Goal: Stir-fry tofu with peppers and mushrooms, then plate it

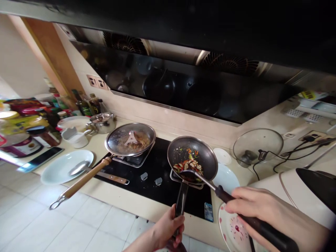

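Our left hand (pixel 168 227) is clenched on the handle of a dark frying pan (pixel 193 154) on the right of the black gas hob (pixel 154 185), and our right hand (pixel 258 210) grasps a black-handled metal spatula (pixel 223 193) dipping into chopped vegetables (pixel 188 168) in the pan

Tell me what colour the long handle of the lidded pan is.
The handle is warm tan wood with a metal end loop, clearest in the head view.

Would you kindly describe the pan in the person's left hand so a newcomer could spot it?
On the black hob under the range hood sit two pans. Ours is the uncovered dark one holding chopped vegetables, its handle in the left hand. The other has a glass lid and wooden handle.
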The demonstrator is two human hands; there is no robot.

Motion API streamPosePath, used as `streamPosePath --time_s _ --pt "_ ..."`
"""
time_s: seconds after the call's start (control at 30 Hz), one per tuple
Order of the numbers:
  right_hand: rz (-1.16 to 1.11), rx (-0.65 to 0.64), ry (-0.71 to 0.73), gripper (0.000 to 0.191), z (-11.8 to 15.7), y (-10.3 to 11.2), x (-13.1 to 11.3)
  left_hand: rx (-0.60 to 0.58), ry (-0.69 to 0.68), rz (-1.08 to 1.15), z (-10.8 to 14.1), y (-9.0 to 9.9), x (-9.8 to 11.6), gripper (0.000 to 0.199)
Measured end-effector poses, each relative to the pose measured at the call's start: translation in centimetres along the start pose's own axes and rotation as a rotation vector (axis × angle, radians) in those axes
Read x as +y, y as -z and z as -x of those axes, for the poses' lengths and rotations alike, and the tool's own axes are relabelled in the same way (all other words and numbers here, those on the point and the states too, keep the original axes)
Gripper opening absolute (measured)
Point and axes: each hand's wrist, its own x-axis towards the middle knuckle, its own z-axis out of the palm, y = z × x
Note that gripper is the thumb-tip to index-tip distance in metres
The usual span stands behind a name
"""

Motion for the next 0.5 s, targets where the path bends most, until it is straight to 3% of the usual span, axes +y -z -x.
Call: streamPosePath --time_s 0.13,0.23,0.33,0.43,0.5 --pt "0.012 -0.001 -0.027 0.019 -2.6 -1.7 -0.2 0.018 -0.015 0.008 -0.1 -0.8 -0.6 0.044" --pt "-0.035 0.144 -0.019 0.022 -4.1 -2.4 2.9 0.031 -0.017 0.011 0.0 -1.1 -0.7 0.043" --pt "-0.007 0.207 -0.017 0.026 -5.4 -3.0 6.8 0.028 -0.012 0.006 0.1 -1.0 -0.6 0.045" --pt "0.123 0.158 0.035 0.026 -6.8 -5.1 9.5 0.023 -0.022 0.008 0.2 -0.8 -0.3 0.044" --pt "0.175 0.091 0.069 0.026 -6.9 -6.8 9.9 0.02 -0.018 0.001 0.1 -0.6 -0.2 0.043"
